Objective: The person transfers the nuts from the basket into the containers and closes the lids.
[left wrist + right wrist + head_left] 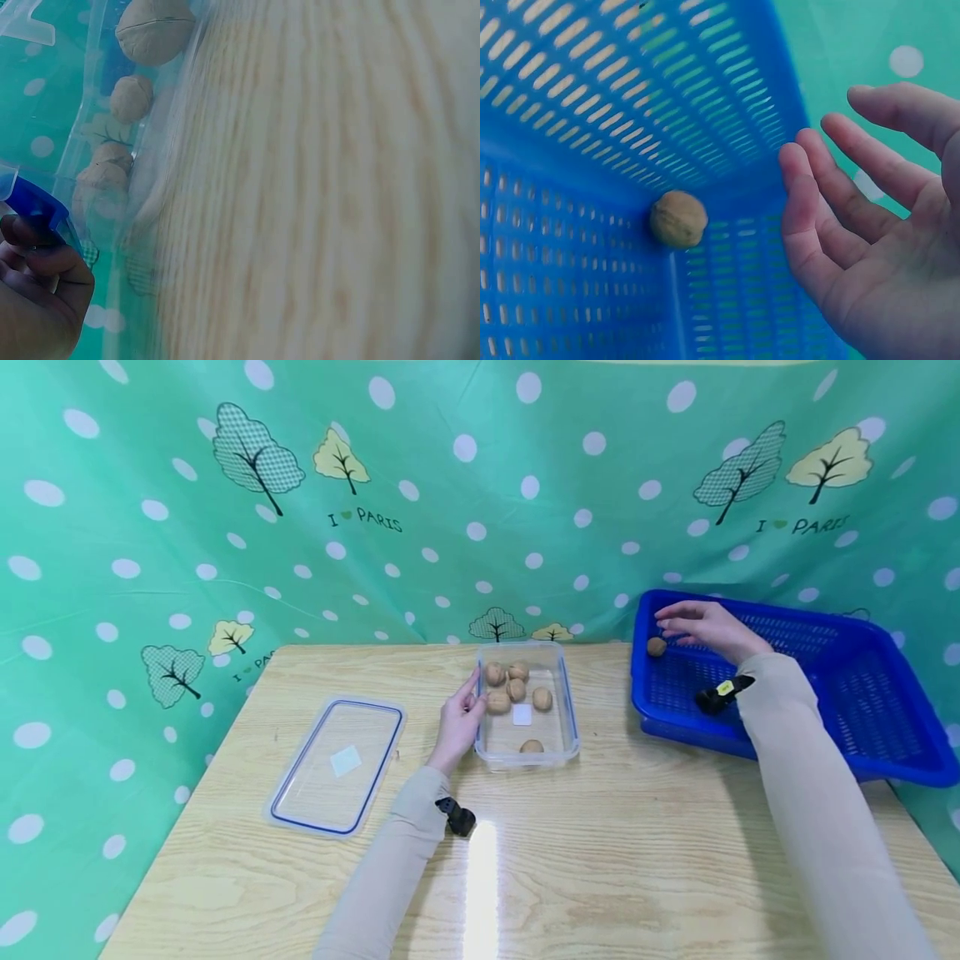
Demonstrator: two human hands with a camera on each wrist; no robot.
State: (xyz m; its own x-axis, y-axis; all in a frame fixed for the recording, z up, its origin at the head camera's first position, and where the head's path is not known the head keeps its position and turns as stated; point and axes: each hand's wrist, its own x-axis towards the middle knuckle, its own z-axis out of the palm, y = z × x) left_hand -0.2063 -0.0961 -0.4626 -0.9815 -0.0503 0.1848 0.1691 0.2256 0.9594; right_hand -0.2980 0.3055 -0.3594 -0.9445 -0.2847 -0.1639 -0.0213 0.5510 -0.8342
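My left hand point(456, 728) grips the left wall of a clear plastic food container point(564, 758), its fingers bent at the rim. Several walnuts point(542, 698) lie inside, mostly toward the back left, with one by the front wall. In the left wrist view, the fingers point(66, 264) curl at a blue clip on the container's edge. My right hand point(708, 627) hovers over the blue basket point(918, 714) with loosely bent, parted fingers and nothing in them. Below them, a single walnut point(679, 219) sits in a corner of the basket.
A clear lid point(300, 768) with a blue seal lies flat on the wooden table point(585, 860), left of the container. The basket stands at the table's right side with high slotted walls. Behind everything hangs a green dotted curtain point(450, 493).
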